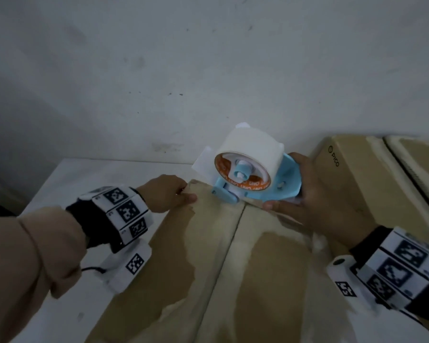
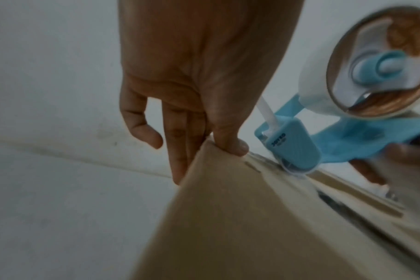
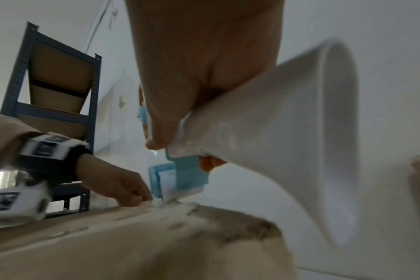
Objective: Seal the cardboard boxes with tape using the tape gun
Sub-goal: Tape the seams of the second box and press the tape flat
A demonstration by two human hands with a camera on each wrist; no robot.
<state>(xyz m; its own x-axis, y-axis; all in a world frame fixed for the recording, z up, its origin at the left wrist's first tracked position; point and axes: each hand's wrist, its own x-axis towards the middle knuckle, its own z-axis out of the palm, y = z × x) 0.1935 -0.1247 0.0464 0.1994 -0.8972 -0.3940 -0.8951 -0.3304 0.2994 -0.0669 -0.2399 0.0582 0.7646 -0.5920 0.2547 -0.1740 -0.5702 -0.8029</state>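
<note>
Cardboard in two boxes fills the white table (image 1: 67,174) by the wall, the second box (image 1: 352,174) just right of the near box (image 1: 208,256), whose far edge the left hand (image 1: 166,194) pinches while the right hand (image 1: 305,191) grasps the one blue tape gun (image 1: 248,174) at its centre seam, a metal shelf (image 3: 58,106) standing behind.

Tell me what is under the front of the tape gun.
The tape gun front sits on the far edge of the cardboard box, over the seam between its flaps. The box's inside is hidden by those flaps.
</note>
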